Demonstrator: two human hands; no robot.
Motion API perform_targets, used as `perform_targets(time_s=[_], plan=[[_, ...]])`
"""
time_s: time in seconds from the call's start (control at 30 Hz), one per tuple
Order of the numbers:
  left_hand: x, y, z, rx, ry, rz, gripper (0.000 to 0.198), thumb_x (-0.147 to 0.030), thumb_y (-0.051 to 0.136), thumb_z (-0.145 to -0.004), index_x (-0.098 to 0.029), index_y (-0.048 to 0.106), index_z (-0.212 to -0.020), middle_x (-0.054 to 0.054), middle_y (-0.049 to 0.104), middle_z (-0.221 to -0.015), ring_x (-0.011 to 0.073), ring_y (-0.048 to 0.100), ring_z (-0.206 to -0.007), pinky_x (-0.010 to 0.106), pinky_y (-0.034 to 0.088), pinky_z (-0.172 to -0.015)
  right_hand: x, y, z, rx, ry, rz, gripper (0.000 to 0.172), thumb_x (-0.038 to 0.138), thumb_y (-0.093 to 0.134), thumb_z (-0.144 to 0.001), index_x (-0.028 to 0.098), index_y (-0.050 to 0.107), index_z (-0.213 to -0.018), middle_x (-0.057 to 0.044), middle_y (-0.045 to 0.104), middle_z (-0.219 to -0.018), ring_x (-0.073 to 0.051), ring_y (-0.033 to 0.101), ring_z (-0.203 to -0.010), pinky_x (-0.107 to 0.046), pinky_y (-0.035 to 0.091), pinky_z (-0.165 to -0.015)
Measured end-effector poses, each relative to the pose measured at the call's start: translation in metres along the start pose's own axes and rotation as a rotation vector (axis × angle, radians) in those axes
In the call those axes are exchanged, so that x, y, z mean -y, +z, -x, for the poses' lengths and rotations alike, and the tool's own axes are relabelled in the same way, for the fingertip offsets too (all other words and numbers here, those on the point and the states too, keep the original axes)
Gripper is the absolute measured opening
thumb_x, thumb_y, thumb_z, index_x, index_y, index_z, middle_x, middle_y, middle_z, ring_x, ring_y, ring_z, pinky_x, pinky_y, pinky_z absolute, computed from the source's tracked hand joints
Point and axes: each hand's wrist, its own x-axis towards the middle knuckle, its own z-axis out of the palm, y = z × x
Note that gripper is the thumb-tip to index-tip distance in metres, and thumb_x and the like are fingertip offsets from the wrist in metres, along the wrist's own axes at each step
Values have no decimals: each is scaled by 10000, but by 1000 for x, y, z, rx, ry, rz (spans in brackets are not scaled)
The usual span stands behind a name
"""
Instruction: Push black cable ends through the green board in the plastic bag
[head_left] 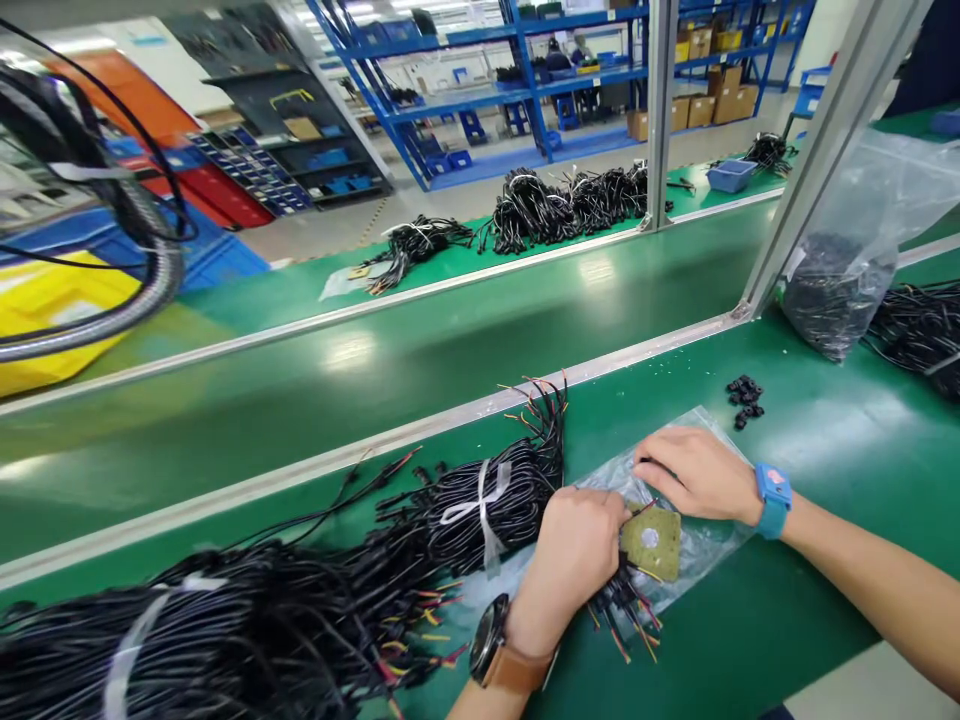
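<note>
My left hand (579, 540), with a watch on its wrist, is closed on a thin black cable whose end shows by the fingertips. Just right of it lies a damp-looking yellow-green sponge (667, 545) with a pale spot in its middle. My right hand (694, 472), wearing a blue wristband (773, 498), is curled with thumb and fingers close together above a clear plastic bag (709, 545). What its fingertips hold, if anything, I cannot make out. Black cable ends (626, 605) with red and yellow wires stick out below the sponge.
A tied black cable bundle (480, 505) lies left of my hands, with a larger bundle (225, 630) nearer. Small black parts (745, 398) lie beyond my right hand. A filled plastic bag (840, 290) stands by a metal post (821, 170). A metal rail (420, 430) edges the green bench.
</note>
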Motion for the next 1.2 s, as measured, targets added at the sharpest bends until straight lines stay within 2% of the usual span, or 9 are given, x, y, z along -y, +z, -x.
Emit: perform_targets(time_s=[0.2,0.47,0.8,1.0,1.2], plan=[[-3,-1,6,-54,2,42,165,-167,510,-988,-191,551,-829,30,639,-784,240,599,-743,371,322,-683,-1,1,0,-14,-19,13,285,340,410,-1084,171,622,-995,-69,683,-852,-202,612,-794,-319,411,-741],[2,-11,12,-19,84,114,197,-95,422,-992,-190,534,-862,27,589,-857,207,532,-748,353,329,-726,1,-1,1,-2,-24,36,276,332,420,-1078,173,622,-978,-74,679,-842,-212,609,-784,-324,404,-725],[-5,-18,13,-24,57,75,217,-47,507,-952,-197,593,-821,28,591,-873,225,537,-806,358,329,-727,3,-1,1,18,-23,66,266,335,420,-1081,176,610,-981,-65,679,-842,-208,609,-783,-321,412,-730],[-3,-14,12,-53,79,38,232,-2,491,-903,-188,590,-805,39,616,-862,223,565,-778,363,349,-692,3,0,2,16,-25,62,280,340,412,-1083,178,606,-962,-64,666,-832,-204,600,-766,-320,402,-721],[2,-6,8,-55,58,36,187,-61,515,-908,-190,590,-795,32,628,-774,217,590,-705,359,360,-640,2,1,3,20,-24,44,275,347,415,-1083,182,610,-981,-63,672,-850,-206,604,-789,-325,411,-743]])
